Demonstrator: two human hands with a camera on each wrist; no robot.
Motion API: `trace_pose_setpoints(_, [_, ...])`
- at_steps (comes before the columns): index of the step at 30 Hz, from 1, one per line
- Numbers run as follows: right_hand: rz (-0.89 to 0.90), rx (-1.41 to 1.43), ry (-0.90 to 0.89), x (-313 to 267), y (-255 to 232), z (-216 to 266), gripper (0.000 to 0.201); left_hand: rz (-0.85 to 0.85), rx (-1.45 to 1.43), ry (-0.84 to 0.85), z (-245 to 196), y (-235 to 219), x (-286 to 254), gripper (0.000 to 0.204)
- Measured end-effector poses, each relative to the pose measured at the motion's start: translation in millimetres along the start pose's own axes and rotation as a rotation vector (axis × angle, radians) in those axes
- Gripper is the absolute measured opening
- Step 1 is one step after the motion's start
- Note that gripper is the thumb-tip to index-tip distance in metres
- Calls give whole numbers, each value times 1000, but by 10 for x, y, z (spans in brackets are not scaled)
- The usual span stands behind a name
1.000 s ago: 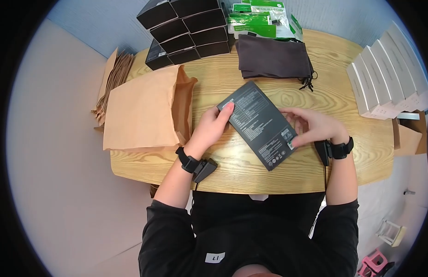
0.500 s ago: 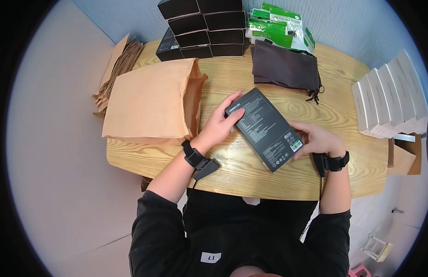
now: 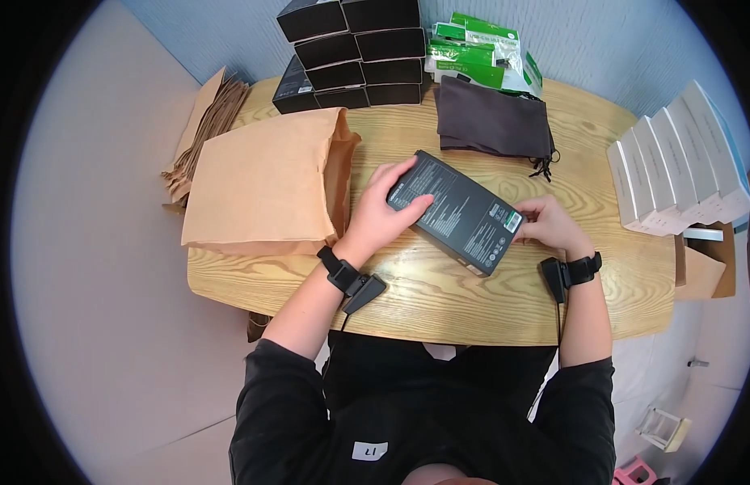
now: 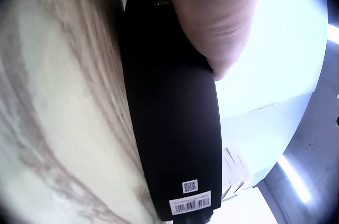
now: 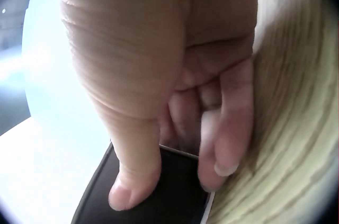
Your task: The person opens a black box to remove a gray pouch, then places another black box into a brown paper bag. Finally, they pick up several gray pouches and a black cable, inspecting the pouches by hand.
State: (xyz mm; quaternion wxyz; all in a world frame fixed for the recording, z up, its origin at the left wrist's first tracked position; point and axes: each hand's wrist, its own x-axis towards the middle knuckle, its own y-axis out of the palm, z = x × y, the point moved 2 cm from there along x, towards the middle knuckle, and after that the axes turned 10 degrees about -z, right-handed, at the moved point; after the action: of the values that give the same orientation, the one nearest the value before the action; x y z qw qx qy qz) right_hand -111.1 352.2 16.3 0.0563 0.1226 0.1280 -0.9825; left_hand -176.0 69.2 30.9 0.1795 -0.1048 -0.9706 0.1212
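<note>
A black box [image 3: 456,212] with printed text, small icons and a green-and-white label lies slanted over the table in the head view. My left hand [image 3: 383,212] grips its left end, thumb across the printed face. Seen from the left wrist, the box's narrow black side [image 4: 172,118] carries a QR code and a barcode sticker [image 4: 189,203]. At the opposite end, my right hand [image 3: 555,225] holds the box with bent fingers. In the right wrist view, the right thumb [image 5: 132,181] presses on a black panel while fingertips [image 5: 225,163] meet its edge.
A brown paper bag [image 3: 262,182] lies left, its mouth facing the box. Behind stand stacked black boxes [image 3: 355,56], green-and-white packets [image 3: 480,52] and dark drawstring pouches [image 3: 492,121]. White boxes [image 3: 674,170] line the right side; folded paper bags [image 3: 209,129] lean far left.
The box has turned, its right end swinging upward in the head view, and its front side now shows. My right hand has moved with that end; my left hand keeps its hold.
</note>
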Motion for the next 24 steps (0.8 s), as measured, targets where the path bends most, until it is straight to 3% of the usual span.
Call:
trace_pose_setpoints(5, [-91,-19,11,70,-75,-91,17,-37,330,272,-144,31,-47,36])
trace_pose_setpoints(9, [-181,42,4,85,-50,-106,16,-54,200,315,40,-54,-32,40])
trace_pose_setpoints(11, [-170,46,-5,97,-66,-132,17,-151,-511,-322,266,-67,7,40])
trace_pose_setpoints(12, [-161,59,-16,100,-71,-157,19,-150,-511,-321,303,-69,23,40])
trace_pose_setpoints(14, [-152,46,-38,111,-87,-211,21,41,-290,-351,301,-65,49,41])
trace_pose_setpoints(16, [-139,37,-60,114,-72,-211,23,64,-285,-315,182,-7,-16,45])
trace_pose_setpoints(19, [-210,42,-106,28,4,-69,27,98,-405,-261,214,-24,-15,45])
trace_pose_setpoints(21, [-231,127,-64,23,-3,-71,31,128,-701,-384,187,-47,-12,46])
trace_pose_setpoints(22, [-233,128,-63,38,-25,-102,31,130,-700,-385,170,-41,-15,46])
trace_pose_setpoints(24, [-253,141,-192,105,-133,-219,31,125,-820,-469,130,-12,-39,47])
